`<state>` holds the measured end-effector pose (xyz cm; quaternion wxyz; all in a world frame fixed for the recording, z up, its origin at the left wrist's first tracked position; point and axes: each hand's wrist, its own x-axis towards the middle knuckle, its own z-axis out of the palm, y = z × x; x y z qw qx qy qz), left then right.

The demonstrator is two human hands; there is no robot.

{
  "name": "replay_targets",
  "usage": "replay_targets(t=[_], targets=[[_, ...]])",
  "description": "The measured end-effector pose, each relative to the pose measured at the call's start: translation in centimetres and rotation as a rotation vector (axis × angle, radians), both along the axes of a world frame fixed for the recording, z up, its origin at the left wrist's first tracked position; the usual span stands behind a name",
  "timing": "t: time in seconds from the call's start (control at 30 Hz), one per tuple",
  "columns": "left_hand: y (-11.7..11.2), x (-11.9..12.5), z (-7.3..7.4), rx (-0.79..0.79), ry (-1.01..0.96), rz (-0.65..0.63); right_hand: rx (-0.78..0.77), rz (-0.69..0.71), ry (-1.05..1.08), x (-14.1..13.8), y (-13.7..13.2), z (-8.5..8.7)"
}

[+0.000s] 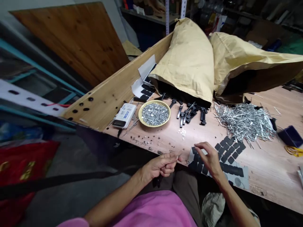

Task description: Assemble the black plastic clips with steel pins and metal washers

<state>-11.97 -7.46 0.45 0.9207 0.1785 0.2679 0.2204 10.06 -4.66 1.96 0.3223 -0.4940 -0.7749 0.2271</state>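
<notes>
My left hand [165, 164] is closed in front of the table edge, thumb pressed against the forefinger. A small thing may be in its fingertips, too fine to name, and something dark hangs just below the hand. To its right, my right hand [209, 157] is over a backing sheet [245, 181] of black rounded pads [233, 170]. Its thumb and forefinger come together near the sheet's upper left corner; what they hold, if anything, I cannot make out. More black pads [228, 148] lie beyond this hand.
A yellow bowl [154, 125] holds small silvery pieces, beside a white device [124, 116]. Black plastic parts [187, 114] spill from a large paper sack [189, 60]. A second sack [236, 53] gapes behind a heap of thin metal strips [246, 121]. A dark blue box [290, 137] stands right.
</notes>
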Motion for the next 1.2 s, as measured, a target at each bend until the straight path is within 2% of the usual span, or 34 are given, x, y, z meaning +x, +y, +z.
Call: replay_targets(t=[0.13, 0.2, 0.27, 0.37, 0.47, 0.57, 0.73, 0.87, 0.97, 1.13, 1.2], targets=[[-1.9, -2.6, 0.5, 0.063, 0.167, 0.108, 0.018, 0.077, -0.201, -5.7, -0.2, -5.2], [-2.4, -3.1, 0.7, 0.064, 0.244, 0.148, 0.052, 0.041, -0.307, -8.1, -0.4, -6.8], [-2.6, -3.2, 0.6, 0.053, 0.287, 0.18, 0.067, 0.017, -0.35, -9.2, -0.5, -7.4], [-2.5, -3.2, 0.1, 0.067, 0.316, 0.206, 0.03, -0.006, -0.248, -8.5, -0.1, -7.0], [-2.0, -3.1, -0.4, 0.096, 0.36, 0.236, -0.014, -0.203, -0.158, -6.3, 0.6, -6.3], [-1.4, -2.8, -0.5, 0.136, 0.434, 0.287, -0.057, -0.336, -0.251, -5.1, 1.4, -6.2], [-0.6, -2.0, -0.2, 0.221, 0.537, 0.387, -0.01, -0.291, -0.427, -5.7, 2.0, -7.0], [0.1, -0.6, -0.1, 0.289, 0.549, 0.426, 0.047, -0.255, -0.412, -5.6, 2.5, -7.1], [0.9, 0.8, -0.2, 0.34, 0.555, 0.459, 0.0, -0.302, -0.216, -4.9, 2.6, -6.0], [1.8, 3.5, -0.1, 0.479, 0.566, 0.468, -0.294, -0.382, 0.274, -4.3, 1.0, -2.7], [1.9, 4.3, 0.2, 0.533, 0.561, 0.459, -0.343, -0.405, 0.396, -4.3, 0.2, -1.6]])
